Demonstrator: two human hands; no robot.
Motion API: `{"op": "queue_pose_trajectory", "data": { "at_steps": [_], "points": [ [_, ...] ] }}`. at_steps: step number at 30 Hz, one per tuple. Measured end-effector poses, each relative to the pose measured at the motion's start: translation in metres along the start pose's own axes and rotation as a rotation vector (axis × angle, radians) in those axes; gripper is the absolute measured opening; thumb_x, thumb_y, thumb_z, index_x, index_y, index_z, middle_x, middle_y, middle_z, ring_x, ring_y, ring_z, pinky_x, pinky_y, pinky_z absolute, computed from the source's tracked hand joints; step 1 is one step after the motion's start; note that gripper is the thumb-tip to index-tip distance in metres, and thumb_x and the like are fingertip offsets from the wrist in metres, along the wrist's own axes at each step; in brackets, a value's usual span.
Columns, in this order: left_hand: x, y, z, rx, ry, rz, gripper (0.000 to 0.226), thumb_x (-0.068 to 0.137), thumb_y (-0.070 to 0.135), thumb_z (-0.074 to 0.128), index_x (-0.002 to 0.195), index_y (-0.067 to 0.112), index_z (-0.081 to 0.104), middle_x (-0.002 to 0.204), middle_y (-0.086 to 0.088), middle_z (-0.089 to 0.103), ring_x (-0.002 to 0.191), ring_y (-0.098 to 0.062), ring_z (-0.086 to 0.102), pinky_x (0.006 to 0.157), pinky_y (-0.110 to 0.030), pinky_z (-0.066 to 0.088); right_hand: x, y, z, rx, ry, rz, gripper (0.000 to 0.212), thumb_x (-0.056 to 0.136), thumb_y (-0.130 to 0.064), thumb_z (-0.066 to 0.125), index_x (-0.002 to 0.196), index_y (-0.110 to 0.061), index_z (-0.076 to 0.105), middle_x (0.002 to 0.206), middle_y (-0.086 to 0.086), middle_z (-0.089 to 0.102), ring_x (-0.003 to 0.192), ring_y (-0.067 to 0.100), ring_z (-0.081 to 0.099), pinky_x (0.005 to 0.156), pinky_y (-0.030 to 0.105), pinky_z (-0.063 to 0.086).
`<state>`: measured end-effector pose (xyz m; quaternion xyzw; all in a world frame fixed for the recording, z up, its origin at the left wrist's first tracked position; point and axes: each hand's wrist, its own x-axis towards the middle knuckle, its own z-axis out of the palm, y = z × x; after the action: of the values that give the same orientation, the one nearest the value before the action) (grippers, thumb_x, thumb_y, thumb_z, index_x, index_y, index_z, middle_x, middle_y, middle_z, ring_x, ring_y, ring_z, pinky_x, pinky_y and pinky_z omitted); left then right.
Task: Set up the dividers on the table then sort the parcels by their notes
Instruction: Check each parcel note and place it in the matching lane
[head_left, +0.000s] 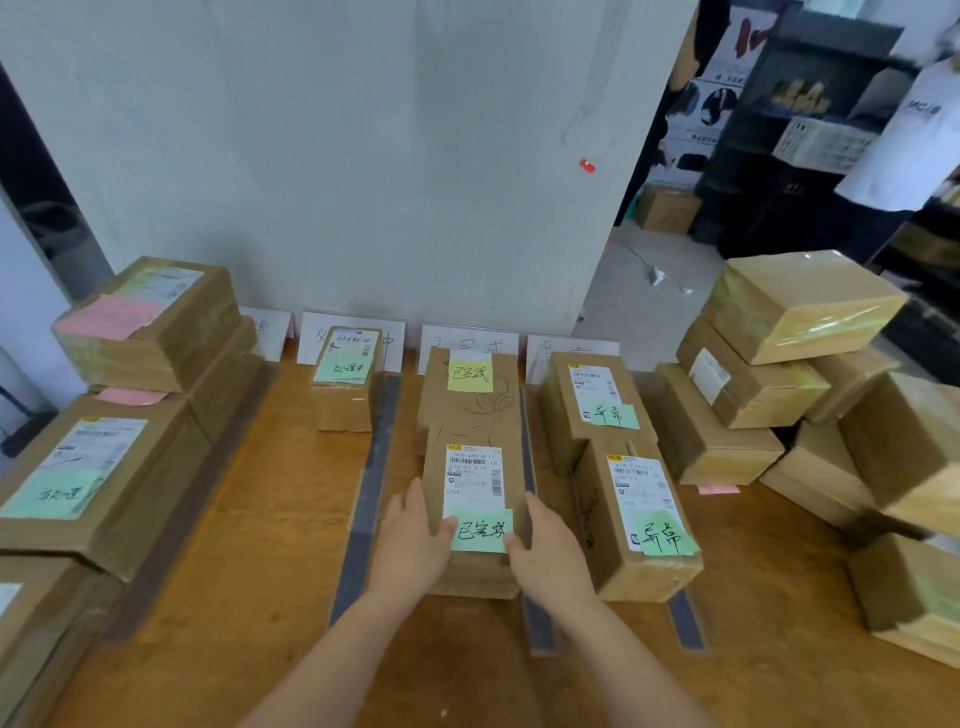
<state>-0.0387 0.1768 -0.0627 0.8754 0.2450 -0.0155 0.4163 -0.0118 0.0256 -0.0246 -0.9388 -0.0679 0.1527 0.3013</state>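
Left grip (410, 545), right grip (550, 558) clasp green-noted parcel (475, 483) by its sides; dividers (363, 509) flank it.

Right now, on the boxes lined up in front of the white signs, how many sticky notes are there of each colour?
Green notes: 4
Yellow note: 1
Total: 5

Parcel (470, 478) between left hand (413, 545), right hand (550, 558)
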Motion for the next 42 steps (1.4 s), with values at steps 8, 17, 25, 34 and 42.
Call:
{"op": "queue_pose_trajectory", "data": {
  "at_steps": [8, 17, 25, 34, 42],
  "points": [
    [-0.002, 0.040, -0.024, 0.278, 0.063, 0.392, 0.062, 0.094, 0.030, 0.058, 0.148, 0.021, 0.030, 0.151, 0.002, 0.035, 0.138, -0.015, 0.033, 0.110, -0.028, 0.034, -0.017, 0.010, -0.034, -0.162, 0.263, -0.142, 0.053, 0.097, -0.039, 0.053, 0.147, -0.026, 0.039, 0.155, -0.007, 0.034, 0.144, 0.011, 0.024, 0.117, 0.026, 0.017],
    [-0.040, 0.122, -0.014, 0.552, 0.084, 0.778, 0.062, 0.099, 0.032, 0.046, 0.153, 0.014, 0.020, 0.160, -0.002, 0.020, 0.149, -0.020, 0.009, 0.122, -0.034, 0.010, -0.054, 0.044, -0.099, -0.363, 0.473, -0.061, 0.059, 0.094, -0.040, 0.057, 0.147, -0.024, 0.037, 0.154, 0.000, 0.035, 0.144, 0.019, 0.025, 0.117, 0.033, 0.022],
    [-0.089, 0.190, 0.031, 0.609, 0.059, 0.967, 0.064, 0.099, 0.036, 0.047, 0.153, 0.017, 0.018, 0.160, -0.002, 0.020, 0.149, -0.021, 0.012, 0.122, -0.037, 0.010, -0.106, 0.091, -0.157, -0.437, 0.574, 0.073, 0.058, 0.094, -0.043, 0.056, 0.146, -0.026, 0.036, 0.157, -0.001, 0.028, 0.147, 0.018, 0.018, 0.118, 0.035, 0.019],
    [-0.156, 0.252, 0.105, 0.584, 0.061, 1.058, 0.064, 0.098, 0.037, 0.049, 0.152, 0.016, 0.022, 0.158, -0.003, 0.026, 0.148, -0.021, 0.016, 0.120, -0.037, 0.013, -0.166, 0.175, -0.221, -0.446, 0.582, 0.153, 0.060, 0.094, -0.044, 0.055, 0.148, -0.027, 0.033, 0.158, 0.001, 0.025, 0.148, 0.022, 0.017, 0.120, 0.042, 0.020],
    [-0.202, 0.286, 0.180, 0.585, 0.029, 1.091, 0.062, 0.098, 0.039, 0.049, 0.151, 0.019, 0.025, 0.157, -0.003, 0.029, 0.147, -0.020, 0.020, 0.119, -0.035, 0.017, -0.201, 0.255, -0.261, -0.450, 0.556, 0.219, 0.061, 0.093, -0.045, 0.057, 0.147, -0.028, 0.033, 0.158, -0.001, 0.026, 0.146, 0.021, 0.020, 0.120, 0.041, 0.020]
  ]
}}
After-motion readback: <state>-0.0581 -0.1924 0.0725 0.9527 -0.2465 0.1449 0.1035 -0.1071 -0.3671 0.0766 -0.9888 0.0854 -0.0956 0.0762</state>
